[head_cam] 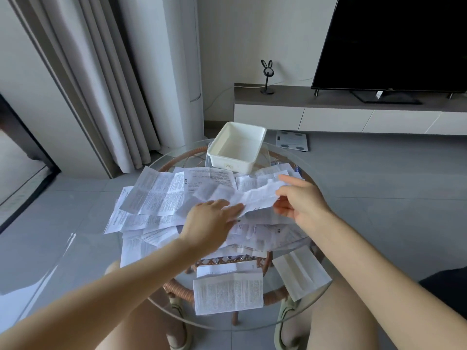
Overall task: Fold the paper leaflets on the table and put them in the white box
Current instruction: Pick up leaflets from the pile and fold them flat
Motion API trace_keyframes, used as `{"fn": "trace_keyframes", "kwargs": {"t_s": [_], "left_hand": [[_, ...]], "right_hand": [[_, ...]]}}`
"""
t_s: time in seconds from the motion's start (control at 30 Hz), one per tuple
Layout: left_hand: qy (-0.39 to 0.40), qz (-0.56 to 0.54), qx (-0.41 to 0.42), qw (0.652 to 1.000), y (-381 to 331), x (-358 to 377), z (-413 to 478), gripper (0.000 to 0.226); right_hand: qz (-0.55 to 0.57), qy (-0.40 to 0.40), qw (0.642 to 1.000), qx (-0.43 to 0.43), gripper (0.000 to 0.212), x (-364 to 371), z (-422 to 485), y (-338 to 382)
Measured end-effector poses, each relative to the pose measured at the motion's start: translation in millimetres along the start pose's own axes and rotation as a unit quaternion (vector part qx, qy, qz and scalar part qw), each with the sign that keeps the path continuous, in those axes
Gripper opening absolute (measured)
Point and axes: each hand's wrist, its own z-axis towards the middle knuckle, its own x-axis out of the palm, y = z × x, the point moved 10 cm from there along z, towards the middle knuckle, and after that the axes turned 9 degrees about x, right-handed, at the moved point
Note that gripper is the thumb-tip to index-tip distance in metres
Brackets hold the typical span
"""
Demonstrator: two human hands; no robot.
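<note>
Fingers [283,207] and thumb of the right hand [300,200] pinch the right end of a crumpled leaflet [255,198], lifting it just above the pile of leaflets [161,195]. Left hand [209,223] lies flat, its fingers [233,210] straight and pressing on the leaflet's lower left edge. Behind the pile, the white box [219,162] sits open at the far side of the round glass tabletop [273,314]. 2 more leaflets, one [228,293] at the near edge and one [300,271] to its right, lie apart from the pile.
</note>
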Motion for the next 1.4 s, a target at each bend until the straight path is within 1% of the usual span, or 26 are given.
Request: {"fn": "trace_keyframes", "kwargs": {"t_s": [0.07,0.1,0.13,0.17,0.2,0.23,0.27,0.33,0.37,0.43,0.47,0.5,0.57,0.63,0.7,0.77,0.83,0.87,0.93,1.03,1.1,1.2,1.27,1.33,1.37,1.4], "left_hand": [[-0.069,-0.046,-0.025,0.996,9,-15,-8,0.033],[-0.077,-0.06,-0.02,0.995,11,-18,-11,0.036],[-0.076,-0.068,0.0,0.995,12,-20,-13,0.04],[-0.068,-0.082,0.028,0.994,11,-21,-14,0.045],[-0.046,-0.103,0.048,0.993,10,-20,-15,0.049],[-0.021,-0.126,0.061,0.99,10,-18,-16,0.054],[0.004,-0.147,0.062,0.987,11,-15,-16,0.056],[0.032,-0.174,0.063,0.982,13,-12,-14,0.048],[0.032,-0.189,0.056,0.98,13,-16,-9,0.041],[0.056,-0.215,0.005,0.975,14,-24,0,0.021],[0.072,-0.23,-0.025,0.97,16,-27,6,0.027],[0.077,-0.253,-0.053,0.963,17,-33,12,0.033],[0.05,-0.31,-0.093,0.945,23,-50,28,0.029],[0.014,-0.355,-0.115,0.928,33,-68,47,0.019],[-0.015,-0.306,-0.127,0.943,46,-82,67,0.019],[-0.027,-0.209,-0.139,0.968,60,-90,85,0.013],[-0.003,-0.088,-0.133,0.987,64,-85,97,0.039],[0.011,-0.019,-0.117,0.993,60,-81,100,0.048],[0.023,0.06,-0.059,0.996,35,-71,97,0.051],[0.104,0.05,0.032,0.993,-15,-30,67,0.056],[0.148,0.034,0.046,0.987,-34,0,41,0.059],[0.119,-0.031,0.029,0.992,-32,22,24,0.036],[0.109,-0.09,0.027,0.99,-22,31,16,0.032],[0.114,-0.148,0.028,0.982,-11,34,6,0.033],[0.114,-0.173,0.03,0.978,-7,33,2,0.033],[0.114,-0.195,0.033,0.974,-4,31,-3,0.033]], "right_hand": [[-0.038,0.043,0.997,-0.056,0.033,4,-23,8],[-0.094,0.058,0.988,-0.105,0.028,5,-35,13],[-0.184,0.057,0.966,-0.172,0.027,4,-45,18],[-0.293,0.035,0.921,-0.256,0.031,3,-56,24],[-0.39,0.001,0.857,-0.339,0.038,2,-66,29],[-0.454,-0.028,0.793,-0.405,0.048,1,-74,31],[-0.491,-0.036,0.748,-0.446,0.056,-1,-78,30],[-0.511,-0.035,0.711,-0.482,0.062,-9,-78,27],[-0.51,-0.054,0.7,-0.497,0.056,-15,-77,31],[-0.481,-0.124,0.677,-0.542,0.032,-26,-88,54],[-0.454,-0.151,0.678,-0.558,0.019,-32,-95,68],[-0.423,-0.161,0.693,-0.561,0.014,-37,-102,82],[-0.35,-0.13,0.767,-0.522,0.015,-43,-104,106],[-0.277,-0.086,0.861,-0.418,0.014,-48,-86,115],[-0.203,-0.055,0.93,-0.302,0.015,-50,-62,106],[-0.136,-0.043,0.97,-0.196,0.009,-48,-40,82],[-0.046,-0.044,0.993,-0.096,0.003,-48,-24,47],[0.009,-0.043,0.998,-0.051,0.007,-48,-20,28],[0.12,-0.034,0.992,0.019,0.013,-44,-17,-7],[0.22,-0.014,0.969,0.109,0.016,-29,-21,-51],[0.249,0.016,0.958,0.144,0.017,-15,-28,-67],[0.246,0.078,0.951,0.17,0.017,4,-43,-72],[0.148,0.109,0.973,0.139,0.026,1,-50,-68],[-0.039,0.098,0.994,0.025,0.059,-15,-49,-53],[-0.152,0.072,0.984,-0.064,0.078,-25,-50,-39],[-0.269,0.037,0.948,-0.168,0.093,-30,-53,-25]]}}
